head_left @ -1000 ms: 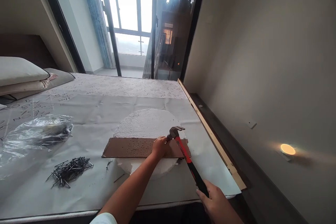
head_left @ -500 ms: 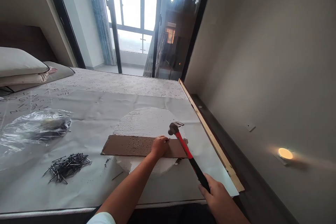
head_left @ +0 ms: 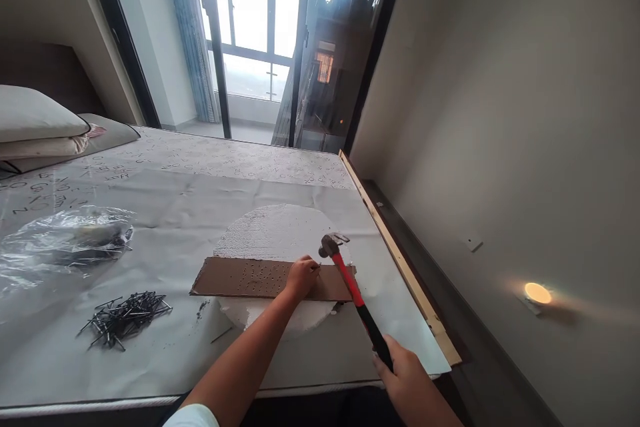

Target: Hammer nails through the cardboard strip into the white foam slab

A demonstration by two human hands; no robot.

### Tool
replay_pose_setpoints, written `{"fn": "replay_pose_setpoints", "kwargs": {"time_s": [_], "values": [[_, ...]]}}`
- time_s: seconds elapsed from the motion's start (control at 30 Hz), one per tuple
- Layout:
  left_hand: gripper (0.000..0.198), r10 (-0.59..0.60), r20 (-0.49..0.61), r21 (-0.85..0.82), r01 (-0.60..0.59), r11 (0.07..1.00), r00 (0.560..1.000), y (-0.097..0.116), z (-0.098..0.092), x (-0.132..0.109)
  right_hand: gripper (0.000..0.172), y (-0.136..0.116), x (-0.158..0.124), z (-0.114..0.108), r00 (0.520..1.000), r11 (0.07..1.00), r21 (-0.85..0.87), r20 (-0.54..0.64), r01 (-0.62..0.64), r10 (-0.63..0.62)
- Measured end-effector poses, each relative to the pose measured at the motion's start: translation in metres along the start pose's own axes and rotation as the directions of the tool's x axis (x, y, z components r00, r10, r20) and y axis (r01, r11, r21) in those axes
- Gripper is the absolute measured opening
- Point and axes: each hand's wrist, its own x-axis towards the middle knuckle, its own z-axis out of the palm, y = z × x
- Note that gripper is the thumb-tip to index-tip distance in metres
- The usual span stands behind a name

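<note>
From where I stand, nailing seems in hand: the left hand (head_left: pixel 301 278) appears to pinch a nail (head_left: pixel 319 266) at the brown board (head_left: pixel 223 277) lying across the white disc (head_left: pixel 285 230), the right hand's (head_left: pixel 406 373) grip is wrapped around the hammer (head_left: pixel 353 285), and the next move calls for a straight tap.

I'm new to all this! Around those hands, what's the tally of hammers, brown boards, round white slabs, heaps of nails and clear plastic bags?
Hammer: 1
Brown board: 1
Round white slab: 1
Heap of nails: 1
Clear plastic bag: 1
Total: 5
</note>
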Motion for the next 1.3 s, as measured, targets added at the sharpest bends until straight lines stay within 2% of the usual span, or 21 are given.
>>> {"fn": "replay_pose_setpoints", "kwargs": {"time_s": [0.13, 0.27, 0.43, 0.53, 0.6, 0.67, 0.73, 0.8, 0.87, 0.93, 1.0, 1.1, 1.2, 1.27, 1.3], "values": [[0.020, -0.009, 0.003, 0.009, 0.009, 1.000, 1.000, 0.001, -0.002, -0.001, 0.036, 0.000, -0.001, 0.001, 0.996, 0.999, 0.022, 0.082, -0.029, 0.027], [0.019, -0.038, 0.035, 0.017, 0.037, 0.999, 0.999, 0.004, -0.005, -0.001, 0.041, 0.005, -0.001, 0.005, 1.000, 1.000, -0.003, -0.017, -0.013, 0.013], [0.018, -0.056, 0.064, 0.067, 0.052, 0.996, 0.996, 0.004, -0.005, -0.002, 0.033, 0.012, 0.003, 0.009, 0.999, 1.000, -0.010, 0.053, -0.006, 0.007], [0.018, -0.025, 0.072, 0.075, 0.020, 0.997, 0.997, 0.003, -0.003, -0.002, 0.036, 0.013, -0.001, 0.003, 1.000, 1.000, 0.001, -0.017, 0.001, -0.001], [0.019, 0.004, 0.059, 0.007, -0.004, 1.000, 0.998, 0.001, -0.005, -0.001, 0.039, 0.013, -0.004, -0.001, 0.995, 1.000, -0.005, -0.099, -0.005, 0.004], [0.028, 0.012, 0.004, -0.122, -0.012, 0.992, 1.000, 0.000, -0.011, -0.001, 0.041, 0.015, -0.004, -0.001, 0.986, 1.000, -0.018, -0.163, -0.024, 0.021], [0.036, -0.007, -0.129, -0.262, -0.027, 0.965, 0.992, 0.000, -0.022, -0.002, 0.039, 0.020, 0.001, 0.004, 0.983, 0.999, -0.039, -0.183, -0.036, 0.029], [0.038, -0.028, -0.310, -0.346, -0.085, 0.935, 0.950, 0.004, -0.039, -0.003, 0.033, 0.026, 0.007, 0.014, 0.993, 0.997, -0.072, -0.115, -0.037, 0.028], [0.037, 0.010, -0.439, -0.334, -0.174, 0.926, 0.898, 0.013, -0.058, -0.008, 0.027, 0.032, 0.014, 0.023, 0.999, 0.993, -0.109, -0.020, -0.048, 0.046], [0.035, 0.106, -0.478, -0.265, -0.258, 0.929, 0.872, 0.024, -0.079, -0.018, 0.022, 0.035, 0.017, 0.029, 0.997, 0.988, -0.136, 0.033, -0.067, 0.072], [0.029, 0.204, -0.471, -0.194, -0.327, 0.925, 0.858, 0.033, -0.100, -0.034, 0.020, 0.035, 0.017, 0.030, 0.997, 0.990, -0.123, 0.038, -0.064, 0.069], [0.018, 0.271, -0.441, -0.120, -0.355, 0.927, 0.856, 0.030, -0.127, -0.073, 0.024, 0.036, 0.012, 0.030, 0.997, 0.998, -0.030, 0.045, -0.053, 0.055], [0.018, 0.207, -0.397, -0.029, -0.238, 0.971, 0.894, -0.001, -0.146, -0.119, 0.030, 0.042, 0.005, 0.037, 1.000, 0.995, 0.094, -0.003, -0.029, 0.029], [0.019, 0.097, -0.327, 0.056, -0.083, 0.995, 0.940, -0.033, -0.153, -0.146, 0.031, 0.048, 0.001, 0.045, 0.998, 0.985, 0.161, -0.017, -0.055, 0.059], [0.018, 0.030, -0.254, 0.113, -0.001, 0.994, 0.967, -0.049, -0.155, -0.157, 0.031, 0.051, -0.001, 0.049, 0.996, 0.978, 0.192, -0.008, -0.086, 0.089]]}}
